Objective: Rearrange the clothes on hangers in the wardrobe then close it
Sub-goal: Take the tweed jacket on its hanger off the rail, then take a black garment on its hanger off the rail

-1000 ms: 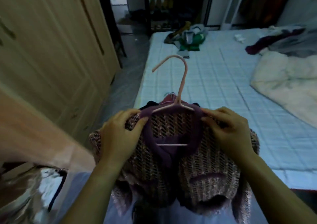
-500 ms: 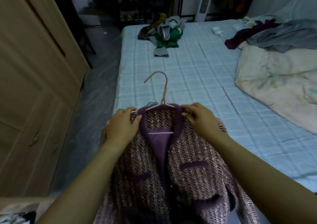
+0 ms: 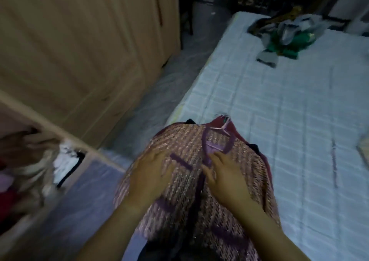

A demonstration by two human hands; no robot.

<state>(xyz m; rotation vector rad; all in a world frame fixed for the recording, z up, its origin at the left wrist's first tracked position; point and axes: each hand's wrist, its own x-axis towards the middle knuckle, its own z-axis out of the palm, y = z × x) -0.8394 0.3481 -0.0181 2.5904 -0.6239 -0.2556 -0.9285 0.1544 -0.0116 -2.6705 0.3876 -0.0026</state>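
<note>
A pink and purple knit cardigan lies on a pink hanger at the near corner of the bed, on top of other dark garments. My left hand rests flat on the cardigan's left front with fingers spread. On the right front, beside the purple placket, lies my right hand, fingers straight. The wardrobe stands at the left, its open compartment showing folded and hanging clothes. The hanger's hook is hidden or blurred.
A heap of green and grey clothes lies at the far end of the bed. The floor strip runs between wardrobe and bed. An open wardrobe door edge juts out at the lower left.
Both hands have slid from the cardigan's collar down onto its front panels, fingers now flat. The view has swung left, bringing the open wardrobe compartment into sight.
</note>
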